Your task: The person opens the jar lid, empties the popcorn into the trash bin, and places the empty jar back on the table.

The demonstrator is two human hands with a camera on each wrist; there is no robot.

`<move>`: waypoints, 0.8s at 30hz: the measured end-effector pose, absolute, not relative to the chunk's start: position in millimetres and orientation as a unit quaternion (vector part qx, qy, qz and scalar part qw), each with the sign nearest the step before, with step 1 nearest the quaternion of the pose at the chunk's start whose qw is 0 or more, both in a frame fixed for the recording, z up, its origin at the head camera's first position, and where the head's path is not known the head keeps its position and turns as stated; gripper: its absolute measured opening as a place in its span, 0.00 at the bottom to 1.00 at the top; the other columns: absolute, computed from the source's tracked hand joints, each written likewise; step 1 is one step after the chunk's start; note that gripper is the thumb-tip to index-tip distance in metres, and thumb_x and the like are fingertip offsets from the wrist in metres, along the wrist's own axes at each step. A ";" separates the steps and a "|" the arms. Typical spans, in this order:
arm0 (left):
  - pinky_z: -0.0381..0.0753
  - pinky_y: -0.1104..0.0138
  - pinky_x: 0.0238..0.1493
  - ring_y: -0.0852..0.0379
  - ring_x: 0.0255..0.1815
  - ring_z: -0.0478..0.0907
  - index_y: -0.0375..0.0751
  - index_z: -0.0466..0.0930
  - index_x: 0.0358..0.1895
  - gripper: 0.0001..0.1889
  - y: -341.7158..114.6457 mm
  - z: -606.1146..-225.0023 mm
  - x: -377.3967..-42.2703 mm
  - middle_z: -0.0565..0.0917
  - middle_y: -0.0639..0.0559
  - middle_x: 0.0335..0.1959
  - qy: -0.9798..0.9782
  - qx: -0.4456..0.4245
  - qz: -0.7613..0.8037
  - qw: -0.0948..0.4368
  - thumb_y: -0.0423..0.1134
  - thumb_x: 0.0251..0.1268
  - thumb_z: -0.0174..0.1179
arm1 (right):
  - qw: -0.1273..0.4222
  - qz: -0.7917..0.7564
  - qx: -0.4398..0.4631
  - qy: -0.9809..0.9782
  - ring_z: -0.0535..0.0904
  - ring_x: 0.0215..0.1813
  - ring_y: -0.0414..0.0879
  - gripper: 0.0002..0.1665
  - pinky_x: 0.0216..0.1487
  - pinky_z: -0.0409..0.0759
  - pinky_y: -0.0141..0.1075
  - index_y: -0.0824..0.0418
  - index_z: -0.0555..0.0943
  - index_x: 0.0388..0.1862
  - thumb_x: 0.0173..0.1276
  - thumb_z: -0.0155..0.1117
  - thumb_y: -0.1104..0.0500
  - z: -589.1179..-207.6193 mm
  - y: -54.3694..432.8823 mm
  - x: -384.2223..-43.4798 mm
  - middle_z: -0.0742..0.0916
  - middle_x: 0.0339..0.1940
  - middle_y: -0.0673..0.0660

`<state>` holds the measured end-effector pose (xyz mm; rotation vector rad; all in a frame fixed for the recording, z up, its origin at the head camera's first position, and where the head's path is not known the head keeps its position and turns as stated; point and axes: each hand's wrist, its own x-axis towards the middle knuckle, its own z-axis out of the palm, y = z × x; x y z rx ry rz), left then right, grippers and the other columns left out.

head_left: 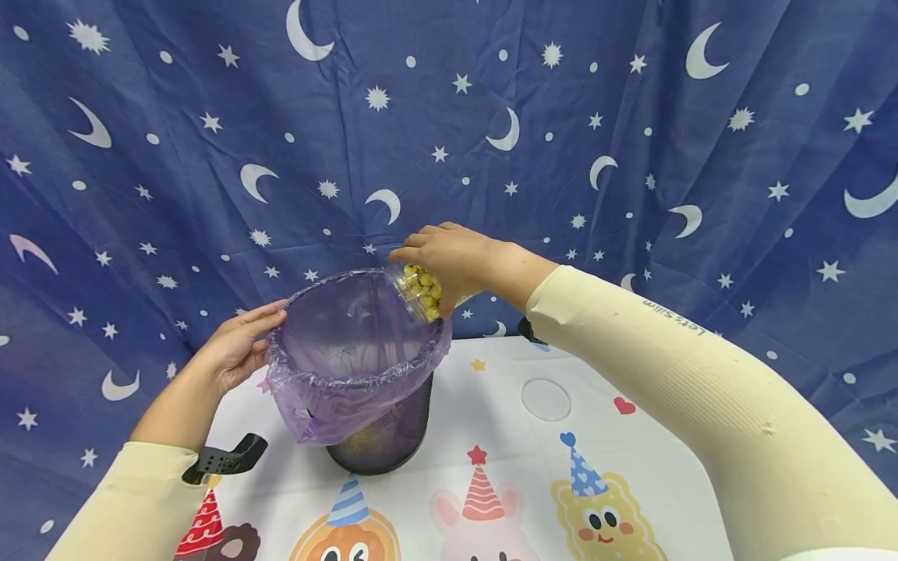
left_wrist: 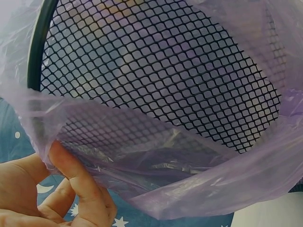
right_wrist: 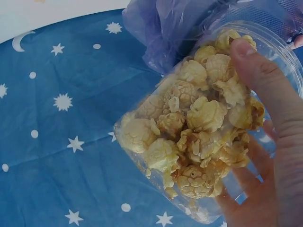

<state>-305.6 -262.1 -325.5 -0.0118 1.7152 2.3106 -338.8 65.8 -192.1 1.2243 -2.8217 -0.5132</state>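
Note:
A black mesh trash can (head_left: 407,428), lined with a translucent purple trash bag (head_left: 323,409), leans with its mouth tilted toward me. My left hand (head_left: 238,347) holds its rim at the left; in the left wrist view the fingers (left_wrist: 78,182) pinch the bag at the edge. My right hand (head_left: 456,261) grips a clear plastic jar (head_left: 419,292) of yellowish popcorn (right_wrist: 199,113). The jar is tipped, its lidless mouth over the right side of the can's rim. Several pieces lie near the jar's mouth, still inside it.
A clear round lid (head_left: 546,400) lies flat on the white tablecloth (head_left: 484,421) to the right of the can. The cloth is printed with cartoon animals in party hats. Behind hangs a blue curtain (head_left: 435,171) with moons and stars.

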 end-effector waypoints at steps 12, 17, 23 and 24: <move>0.83 0.72 0.42 0.65 0.42 0.81 0.62 0.85 0.42 0.08 -261.9 -326.2 -305.2 0.70 0.58 0.52 0.596 -0.009 0.792 0.132 0.39 0.71 0.60 | 0.023 -0.219 0.395 -0.892 0.58 0.76 0.51 0.66 0.77 0.55 0.49 0.46 0.55 0.80 0.46 0.83 0.41 -194.0 61.3 -341.8 0.68 0.74 0.51; 0.83 0.72 0.43 0.65 0.42 0.81 0.62 0.84 0.42 0.08 -262.1 -326.6 -305.4 0.68 0.58 0.54 0.597 -0.009 0.791 0.133 0.39 0.71 0.60 | 0.031 -0.237 0.396 -0.887 0.59 0.76 0.51 0.67 0.77 0.54 0.49 0.46 0.54 0.80 0.45 0.83 0.41 -193.9 59.6 -341.8 0.68 0.72 0.51; 0.83 0.72 0.43 0.65 0.43 0.81 0.62 0.84 0.43 0.08 -262.1 -326.5 -304.9 0.68 0.58 0.54 0.597 -0.006 0.791 0.133 0.40 0.71 0.60 | 0.030 -0.237 0.396 -0.887 0.58 0.76 0.51 0.67 0.77 0.54 0.50 0.45 0.54 0.80 0.45 0.83 0.41 -193.7 58.0 -341.4 0.68 0.73 0.51; 0.83 0.72 0.43 0.65 0.43 0.81 0.62 0.84 0.43 0.08 -262.0 -326.5 -304.8 0.68 0.58 0.54 0.597 -0.007 0.791 0.133 0.40 0.71 0.60 | 0.030 -0.240 0.396 -0.886 0.58 0.76 0.51 0.67 0.77 0.54 0.50 0.45 0.54 0.80 0.45 0.83 0.41 -193.5 57.8 -341.4 0.68 0.73 0.51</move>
